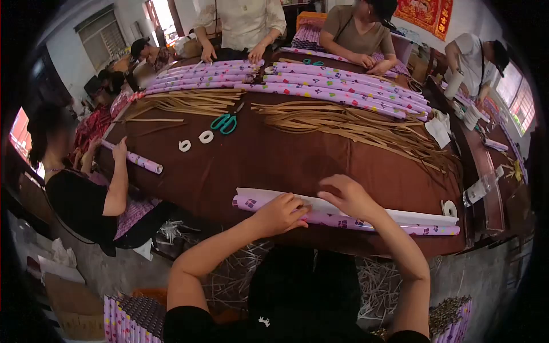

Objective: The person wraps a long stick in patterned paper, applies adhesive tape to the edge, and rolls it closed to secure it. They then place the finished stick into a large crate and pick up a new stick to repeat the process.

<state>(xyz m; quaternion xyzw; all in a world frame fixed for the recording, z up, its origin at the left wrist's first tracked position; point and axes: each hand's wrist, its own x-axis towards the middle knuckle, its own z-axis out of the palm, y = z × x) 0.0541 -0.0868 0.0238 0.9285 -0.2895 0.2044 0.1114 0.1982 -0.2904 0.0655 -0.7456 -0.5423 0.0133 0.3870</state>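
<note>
A roll of purple patterned wrapping paper (423, 229) lies along the table edge in front of me, its white inner side showing on a loose flap at the far side. My left hand (280, 215) is closed around the left half of the roll, fingers curled over the top. Just above the flap, right of the left hand, my right hand (347, 197) is raised with its thumb and fingers apart and nothing visible in it. A white tape roll (449, 208) stands by the right end of the paper.
Finished purple rolls (343, 86) and brown strips (326, 123) lie across the far table. Teal scissors (224, 122) and two tape rolls (206, 137) are at centre left. A co-worker (80, 183) holds another roll (144, 162) at left. More people work opposite. A bottle (480, 190) is at right.
</note>
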